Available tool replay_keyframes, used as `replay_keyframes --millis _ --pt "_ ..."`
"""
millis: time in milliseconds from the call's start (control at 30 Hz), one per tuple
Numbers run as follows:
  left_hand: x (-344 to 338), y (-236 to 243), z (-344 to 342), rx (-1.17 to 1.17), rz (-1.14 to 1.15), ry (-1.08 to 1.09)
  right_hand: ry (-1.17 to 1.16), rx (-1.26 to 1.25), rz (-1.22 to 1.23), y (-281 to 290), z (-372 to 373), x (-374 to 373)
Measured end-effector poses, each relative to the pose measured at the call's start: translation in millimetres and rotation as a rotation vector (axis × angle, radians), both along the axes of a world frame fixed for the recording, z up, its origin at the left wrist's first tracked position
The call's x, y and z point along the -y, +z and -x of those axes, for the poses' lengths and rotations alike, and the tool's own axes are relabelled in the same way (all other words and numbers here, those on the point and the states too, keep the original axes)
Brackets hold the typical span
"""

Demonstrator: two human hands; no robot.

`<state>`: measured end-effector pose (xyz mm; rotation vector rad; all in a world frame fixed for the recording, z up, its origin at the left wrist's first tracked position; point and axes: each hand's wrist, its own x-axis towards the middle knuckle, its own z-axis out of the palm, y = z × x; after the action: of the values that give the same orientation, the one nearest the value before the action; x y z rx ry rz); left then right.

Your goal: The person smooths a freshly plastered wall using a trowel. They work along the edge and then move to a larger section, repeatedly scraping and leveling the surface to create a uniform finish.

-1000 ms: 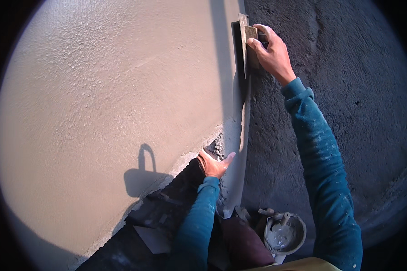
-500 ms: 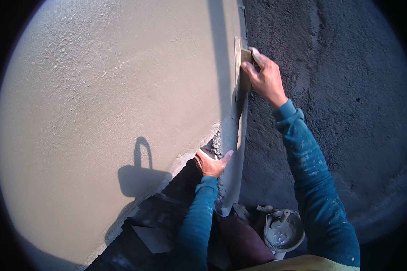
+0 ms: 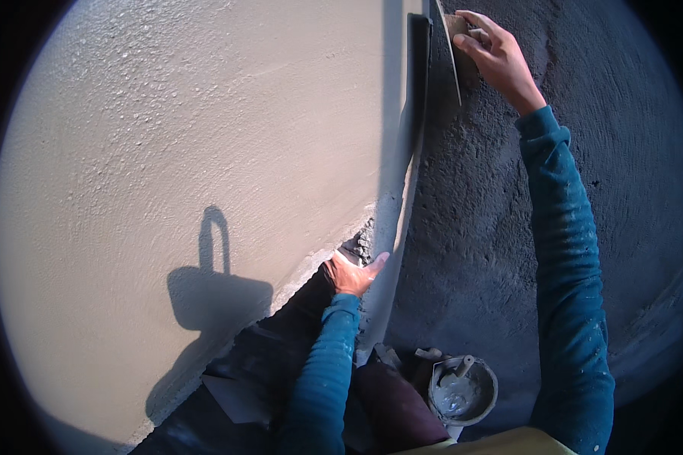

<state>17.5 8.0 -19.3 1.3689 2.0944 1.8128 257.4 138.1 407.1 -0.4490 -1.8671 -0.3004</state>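
Bucket [image 3: 492, 402], left hand [image 3: 351, 274], right hand [image 3: 501, 64] and trowel [image 3: 455, 57] along a plastered corner [image 3: 402, 205].
Bucket below and right of the left fingers, which rest at the broken plaster edge [image 3: 303, 274], thumb spread wide; beyond, right fingers grip the trowel, blade left of them.

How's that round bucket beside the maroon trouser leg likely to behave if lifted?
The bucket is probably heavy: grey mix sits inside. The mix's wet sheen suggests slopping if tilted; the slanted handle sticking up could shift.
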Motion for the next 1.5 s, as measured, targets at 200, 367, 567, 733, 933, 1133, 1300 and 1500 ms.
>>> replay_keyframes --millis 200,367,567,733,933,1133,1300,1500 --pt "-9 -13 3 0.062 0.063 -0.106 -0.037 0.080 0.101 33 31 44" --pt "-42 -53 28 -0.200 -0.045 0.066 -0.053 0.064 0.074 16 45 42" --pt "-39 -47 28 -0.075 -0.163 -0.106 -0.196 -0.042 0.138 -69 54 23" --pt "-38 -46 23 -0.147 -0.196 -0.022 -0.156 -0.082 0.143 -170 55 29" --pt "-40 -61 26 -0.241 -0.100 0.127 -0.033 0.021 0.375 -275 36 57" --pt "10 17 9 0.154 0.245 -0.170 0.089 -0.081 0.248 -140 6 34" --pt "-4 -7 7 0.102 0.087 -0.092 0.239 -0.078 0.208 12 27 41" --pt "-22 -21 25 -0.042 0.121 -0.095 0.256 0.095 0.159 65 46 48"
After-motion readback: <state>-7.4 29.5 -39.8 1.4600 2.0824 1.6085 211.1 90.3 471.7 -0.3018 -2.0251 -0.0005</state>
